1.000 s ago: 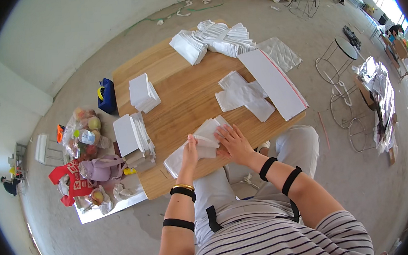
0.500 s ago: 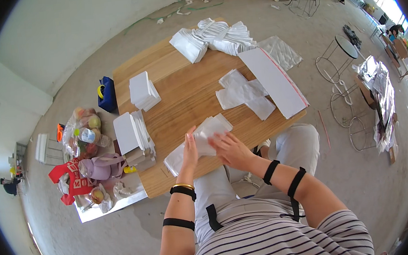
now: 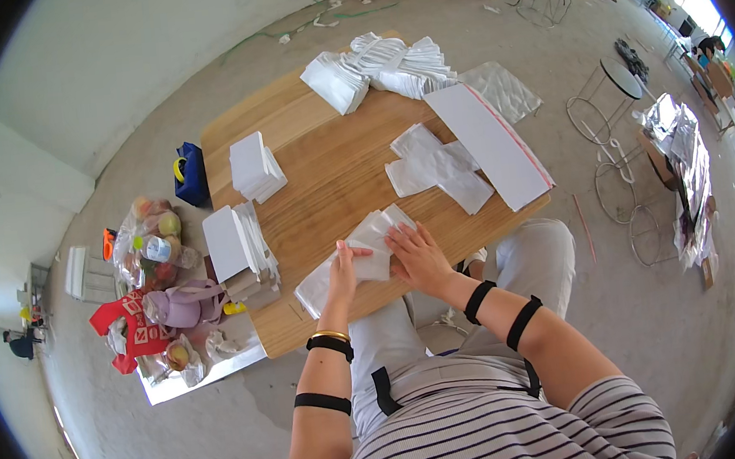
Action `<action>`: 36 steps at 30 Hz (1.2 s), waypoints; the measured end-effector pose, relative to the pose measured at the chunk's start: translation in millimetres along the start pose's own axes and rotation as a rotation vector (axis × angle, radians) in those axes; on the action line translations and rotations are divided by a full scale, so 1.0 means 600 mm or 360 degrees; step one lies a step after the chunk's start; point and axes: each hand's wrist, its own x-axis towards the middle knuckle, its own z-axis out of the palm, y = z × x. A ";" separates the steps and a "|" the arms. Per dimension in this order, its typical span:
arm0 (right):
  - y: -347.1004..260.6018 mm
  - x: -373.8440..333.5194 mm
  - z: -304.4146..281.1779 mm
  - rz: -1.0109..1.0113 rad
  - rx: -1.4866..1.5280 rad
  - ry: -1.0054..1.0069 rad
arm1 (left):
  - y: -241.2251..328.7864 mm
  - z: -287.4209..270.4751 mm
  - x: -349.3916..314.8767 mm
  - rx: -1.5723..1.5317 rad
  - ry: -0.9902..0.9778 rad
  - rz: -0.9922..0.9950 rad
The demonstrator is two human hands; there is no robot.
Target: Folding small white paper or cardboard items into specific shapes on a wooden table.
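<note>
- Concrete floor (image 3: 638, 328) surrounds the wooden table (image 3: 319, 177), at whose near edge the person sits, forearms reaching over it.
- Close to the table's near edge lies the pile of thin white sheets (image 3: 376, 267), slanting up to the right under both hands; whether they are film, paper or flat bags, I cannot tell.
- At the pile's middle, the left hand (image 3: 342, 275) stands on its edge, thumb pointing right over the sheets; whether it pinches any, I cannot tell.
- On the pile's right-hand end, the right hand (image 3: 419, 260) rests palm down, fingers spread.
- Toward the table's right edge, loose white sheets (image 3: 422, 172) lie across one another, beside a long white panel with a red edge (image 3: 487, 145).
- Along the table's left edge stand a nearer white stack (image 3: 227, 242) and a farther white stack (image 3: 249, 159); a strapped white bundle (image 3: 410, 70) sits at the far edge.
- By the look of it, the step in hand is smoothing or squaring the pile. A next move would call for the left hand steadying the sheets and the right pressing lightly, since such thin layers could slip or crease.
</note>
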 end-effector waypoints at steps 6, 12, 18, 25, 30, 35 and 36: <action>-0.006 0.005 -0.014 -0.0025 -0.0009 -0.0019 | -0.008 -0.001 0.001 -0.0032 -0.0012 0.0072; -0.015 -0.003 -0.037 -0.0139 -0.0018 0.0028 | -0.023 0.000 0.008 -0.0208 0.0138 0.0150; -0.015 -0.015 -0.049 -0.0515 0.0188 -0.0227 | 0.000 0.000 -0.006 0.0083 0.0070 0.0149; 0.003 -0.004 -0.018 -0.0026 0.0030 0.0020 | 0.004 -0.004 -0.006 0.0137 0.0069 -0.0008; 0.002 0.002 -0.007 -0.0038 -0.0011 -0.0002 | -0.003 -0.002 -0.004 0.0057 0.0001 -0.0013; -0.010 -0.001 -0.027 -0.0063 -0.0051 0.0121 | -0.016 0.012 0.004 0.0006 0.0259 0.0212; -0.016 -0.003 -0.039 -0.0209 0.0053 0.0074 | -0.019 0.012 0.004 -0.0122 0.0329 0.0261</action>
